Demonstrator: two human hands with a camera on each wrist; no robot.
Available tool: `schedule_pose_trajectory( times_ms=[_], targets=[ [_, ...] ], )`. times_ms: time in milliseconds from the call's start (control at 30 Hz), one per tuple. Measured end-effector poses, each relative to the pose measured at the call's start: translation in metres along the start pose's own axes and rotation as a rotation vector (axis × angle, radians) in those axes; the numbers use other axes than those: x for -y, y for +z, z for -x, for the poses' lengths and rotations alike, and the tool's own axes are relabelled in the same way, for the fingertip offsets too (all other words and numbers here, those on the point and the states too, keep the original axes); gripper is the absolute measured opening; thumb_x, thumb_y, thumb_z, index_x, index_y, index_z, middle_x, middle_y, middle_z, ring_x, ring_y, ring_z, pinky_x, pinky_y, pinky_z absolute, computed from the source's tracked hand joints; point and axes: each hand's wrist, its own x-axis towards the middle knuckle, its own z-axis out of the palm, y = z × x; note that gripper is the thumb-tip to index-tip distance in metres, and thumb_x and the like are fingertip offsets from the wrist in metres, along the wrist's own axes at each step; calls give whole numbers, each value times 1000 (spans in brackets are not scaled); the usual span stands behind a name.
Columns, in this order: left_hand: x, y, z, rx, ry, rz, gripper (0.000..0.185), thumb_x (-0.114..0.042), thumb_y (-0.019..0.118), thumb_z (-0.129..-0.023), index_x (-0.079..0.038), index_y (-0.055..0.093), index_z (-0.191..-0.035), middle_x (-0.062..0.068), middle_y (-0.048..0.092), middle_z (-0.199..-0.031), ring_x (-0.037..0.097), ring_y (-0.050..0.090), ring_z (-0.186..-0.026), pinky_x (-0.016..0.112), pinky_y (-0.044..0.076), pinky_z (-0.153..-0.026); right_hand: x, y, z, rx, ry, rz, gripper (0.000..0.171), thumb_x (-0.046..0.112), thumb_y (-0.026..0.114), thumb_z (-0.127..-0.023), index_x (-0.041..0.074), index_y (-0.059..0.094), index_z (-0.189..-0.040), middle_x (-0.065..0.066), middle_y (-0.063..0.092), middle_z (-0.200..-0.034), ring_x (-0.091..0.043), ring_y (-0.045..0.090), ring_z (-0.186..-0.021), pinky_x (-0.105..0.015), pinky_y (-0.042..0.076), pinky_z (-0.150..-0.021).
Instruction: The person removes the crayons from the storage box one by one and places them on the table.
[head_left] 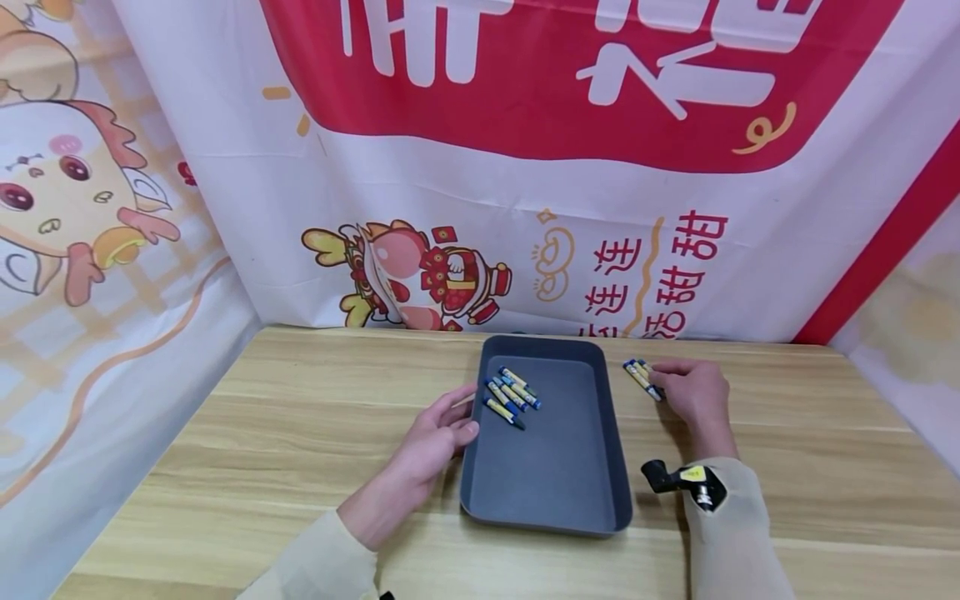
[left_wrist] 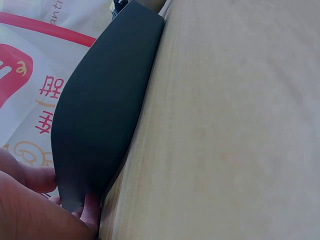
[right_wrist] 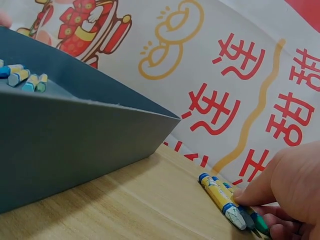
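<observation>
A dark grey rectangular tray (head_left: 555, 467) lies on the wooden table. My left hand (head_left: 431, 437) grips its left wall; in the left wrist view a finger (left_wrist: 91, 212) lies against the outer side of the wall (left_wrist: 107, 95). Inside the tray, towards its left wall, are several crayons (head_left: 510, 393) with yellow and blue wrappers. Right of the tray, a few more crayons (head_left: 640, 379) lie side by side on the table. My right hand (head_left: 693, 396) pinches at these crayons (right_wrist: 220, 197), thumb on top and fingers curled at the far side, beside a green-tipped one.
The wooden table (head_left: 337, 400) runs back to a printed white and red cloth (head_left: 420, 175) hanging close behind the tray. Another printed cloth (head_left: 150, 275) hangs on the left side. A small black camera mount (head_left: 690, 482) sits on my right wrist.
</observation>
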Motion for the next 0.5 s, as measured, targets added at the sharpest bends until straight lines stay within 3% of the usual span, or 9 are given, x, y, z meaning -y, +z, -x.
schedule_pose_trajectory(
  times_ms=[233,500],
  targets=[
    [1,0,0,0,7,1,61,1,55,-104,-15,44,-162,23,49,-162,40,50,-148,55,42,-123,1,-1,0,5,6,5,39,32,67,-103,8,74,-133,-24,66,-143,-39,56,-130,-42,46,-94],
    [0,1,1,-4,6,-2,61,1,55,-104,-16,44,-162,22,49,-162,40,49,-149,55,41,-124,7,-5,4,7,62,-114,45,34,65,-103,10,69,-141,-22,63,-147,-34,57,-127,-32,45,-84]
  ],
)
